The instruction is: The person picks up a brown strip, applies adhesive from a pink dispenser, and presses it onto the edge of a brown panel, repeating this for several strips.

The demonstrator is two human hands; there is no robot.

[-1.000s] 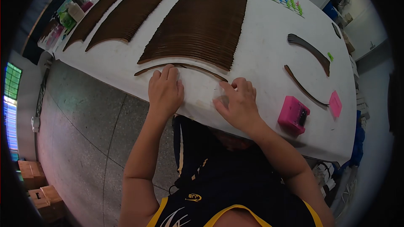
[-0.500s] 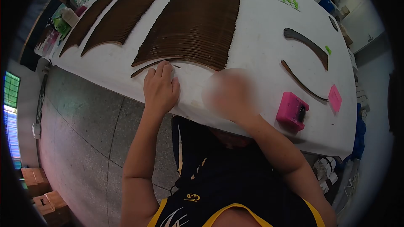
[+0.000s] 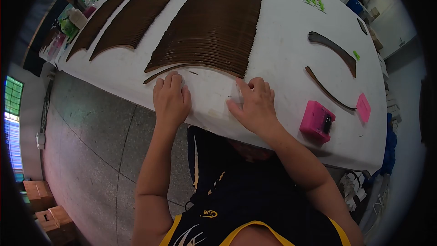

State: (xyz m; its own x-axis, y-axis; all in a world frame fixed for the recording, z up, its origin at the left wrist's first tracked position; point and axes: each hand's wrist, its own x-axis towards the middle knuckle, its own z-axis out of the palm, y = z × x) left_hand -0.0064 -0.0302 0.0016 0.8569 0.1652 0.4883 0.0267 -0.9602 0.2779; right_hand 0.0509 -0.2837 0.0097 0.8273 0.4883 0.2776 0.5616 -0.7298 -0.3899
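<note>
The thin curved strip [image 3: 160,74] runs left to right on the white worktop [image 3: 282,70], its arch bowing away from me and both ends angling back nearer. It is dark brown, smooth and faintly glossy, along the near edge of the ridged brown stack [image 3: 211,27], its left end splayed slightly apart. My left hand [image 3: 172,100] lies empty, fingers loosely bent, just short of it; my right hand [image 3: 257,105], thumb and index spread, grips nothing, index tip at its right end.

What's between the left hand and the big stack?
A loose curved strip, its left end apart from the big stack, beyond the left hand's fingers. Shows in the head view.
</note>
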